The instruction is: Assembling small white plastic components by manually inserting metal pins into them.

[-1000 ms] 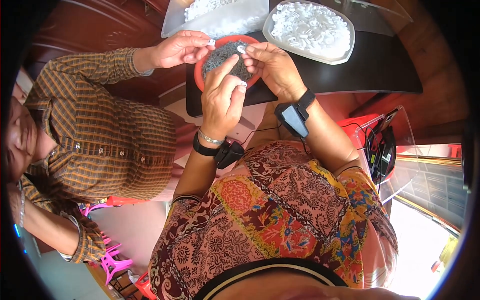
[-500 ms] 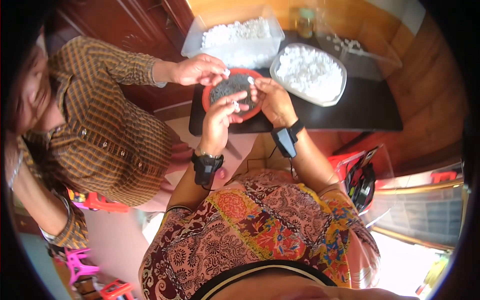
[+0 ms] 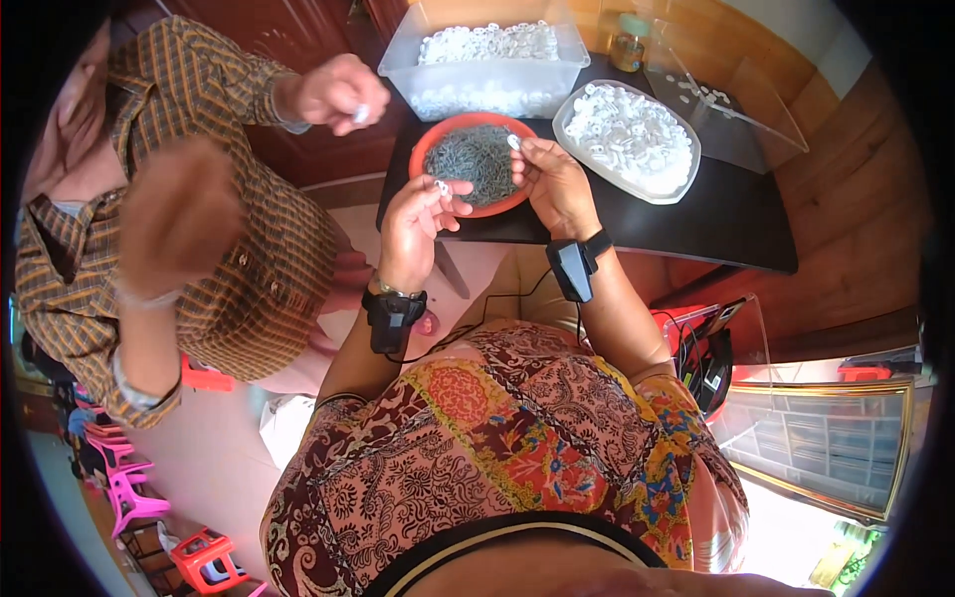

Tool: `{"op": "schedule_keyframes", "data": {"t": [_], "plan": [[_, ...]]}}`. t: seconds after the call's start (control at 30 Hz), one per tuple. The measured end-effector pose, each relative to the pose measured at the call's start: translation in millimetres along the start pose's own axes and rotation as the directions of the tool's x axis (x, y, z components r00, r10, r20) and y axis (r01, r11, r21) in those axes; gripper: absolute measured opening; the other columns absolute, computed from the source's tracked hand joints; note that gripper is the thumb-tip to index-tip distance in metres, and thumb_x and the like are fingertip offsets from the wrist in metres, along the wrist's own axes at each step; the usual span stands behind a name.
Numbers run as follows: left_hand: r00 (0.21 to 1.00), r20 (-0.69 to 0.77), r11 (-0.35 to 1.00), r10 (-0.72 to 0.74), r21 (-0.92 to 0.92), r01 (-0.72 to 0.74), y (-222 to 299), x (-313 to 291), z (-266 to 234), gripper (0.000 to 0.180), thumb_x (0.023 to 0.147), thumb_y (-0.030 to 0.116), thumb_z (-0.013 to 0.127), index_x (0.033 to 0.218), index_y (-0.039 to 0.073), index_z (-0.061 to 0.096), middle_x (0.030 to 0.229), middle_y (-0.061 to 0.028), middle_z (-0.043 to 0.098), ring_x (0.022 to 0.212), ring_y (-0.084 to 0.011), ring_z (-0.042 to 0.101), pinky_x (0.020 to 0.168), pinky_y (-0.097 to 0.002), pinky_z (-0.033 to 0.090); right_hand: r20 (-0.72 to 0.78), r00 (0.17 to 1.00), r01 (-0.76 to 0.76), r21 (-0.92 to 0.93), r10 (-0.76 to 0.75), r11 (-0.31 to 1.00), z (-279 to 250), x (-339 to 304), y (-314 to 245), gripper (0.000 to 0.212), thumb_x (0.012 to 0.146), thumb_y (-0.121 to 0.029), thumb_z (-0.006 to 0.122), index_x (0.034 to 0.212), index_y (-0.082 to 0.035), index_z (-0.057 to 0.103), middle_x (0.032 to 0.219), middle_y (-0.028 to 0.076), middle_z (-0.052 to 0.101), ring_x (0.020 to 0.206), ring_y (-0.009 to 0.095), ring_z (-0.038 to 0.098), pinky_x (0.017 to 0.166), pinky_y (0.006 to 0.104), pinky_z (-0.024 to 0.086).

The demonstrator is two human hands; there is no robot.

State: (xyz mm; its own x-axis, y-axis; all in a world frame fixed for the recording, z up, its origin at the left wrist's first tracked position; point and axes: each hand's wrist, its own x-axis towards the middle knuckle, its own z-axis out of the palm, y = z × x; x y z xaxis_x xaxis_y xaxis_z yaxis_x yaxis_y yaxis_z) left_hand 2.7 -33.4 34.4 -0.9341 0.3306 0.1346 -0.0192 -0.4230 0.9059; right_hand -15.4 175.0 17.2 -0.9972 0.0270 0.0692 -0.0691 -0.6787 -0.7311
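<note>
My left hand (image 3: pixel 416 224) is raised at the near left side of an orange-red bowl (image 3: pixel 418 164). Its fingertips pinch a small white plastic clip (image 3: pixel 444 188). Over the bowl's right edge, my right hand (image 3: pixel 557 189) grips another small white clip (image 3: pixel 514 142) between thumb and forefinger. Many thin grey metal pieces (image 3: pixel 473 164), which look like nails, fill the bowl. To the right of my right hand, a white oval tray (image 3: pixel 665 196) is heaped with loose white clips (image 3: pixel 627 134). The two hands are apart, and both wrists wear black straps with devices.
Behind the bowl stands a translucent bin (image 3: pixel 398 65) of white pieces. A lidded jar (image 3: pixel 628 45) and a clear container (image 3: pixel 741 129) sit farther right on the black table (image 3: pixel 716 219). At my left a co-worker in a checked shirt (image 3: pixel 269 289) has one hand (image 3: pixel 343 92) near the bin.
My hands have moved apart, the left one leftward, each keeping its white clip. The co-worker's near-bowl hand has drawn back up and left; their other hand has risen, blurred.
</note>
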Motion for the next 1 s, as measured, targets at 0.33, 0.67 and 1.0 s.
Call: {"op": "schedule_keyframes", "data": {"t": [0.33, 0.67, 1.0], "plan": [[1.000, -0.014, 0.999, -0.026, -0.037, 0.025, -11, -12, -5, 0.015, 0.088, 0.022, 0.049, 0.084, 0.008, 0.054, 0.095, -0.0141, 0.066, 0.075, -0.0179, 0.062, 0.065, -0.0267, 0.046, 0.015, 0.999, 0.052, -0.171, -0.050, 0.984, 21, -22, 4, 0.022, 0.093, -0.009, 0.050, 0.112, -0.001, 0.059, 0.088, 0.003, 0.060, 0.072, 0.011, 0.056, 0.065, 0.0239, 0.046], [0.999, -0.016, 0.999, -0.037, -0.036, 0.036, -10, -15, -11, 0.016, 0.089, 0.021, 0.047, 0.083, 0.007, 0.053, 0.092, -0.0136, 0.065, 0.073, -0.0170, 0.061, 0.064, -0.0264, 0.046, -0.006, 0.977, 0.198, -0.354, -0.213, 0.914, 32, -35, -25, 0.022, 0.092, -0.011, 0.053, 0.110, -0.001, 0.062, 0.083, 0.002, 0.061, 0.072, 0.009, 0.055, 0.067, 0.0232, 0.045], [0.999, -0.018, 0.995, -0.046, -0.090, 0.045, -9, -13, -24, 0.014, 0.088, 0.019, 0.048, 0.083, 0.007, 0.052, 0.092, -0.0151, 0.066, 0.074, -0.0174, 0.062, 0.064, -0.0262, 0.046, 0.161, 0.860, 0.233, -0.968, -0.484, 0.092, -26, -19, -128, 0.022, 0.086, -0.014, 0.061, 0.102, -0.001, 0.066, 0.079, 0.001, 0.064, 0.070, 0.007, 0.054, 0.065, 0.0212, 0.044]]}}
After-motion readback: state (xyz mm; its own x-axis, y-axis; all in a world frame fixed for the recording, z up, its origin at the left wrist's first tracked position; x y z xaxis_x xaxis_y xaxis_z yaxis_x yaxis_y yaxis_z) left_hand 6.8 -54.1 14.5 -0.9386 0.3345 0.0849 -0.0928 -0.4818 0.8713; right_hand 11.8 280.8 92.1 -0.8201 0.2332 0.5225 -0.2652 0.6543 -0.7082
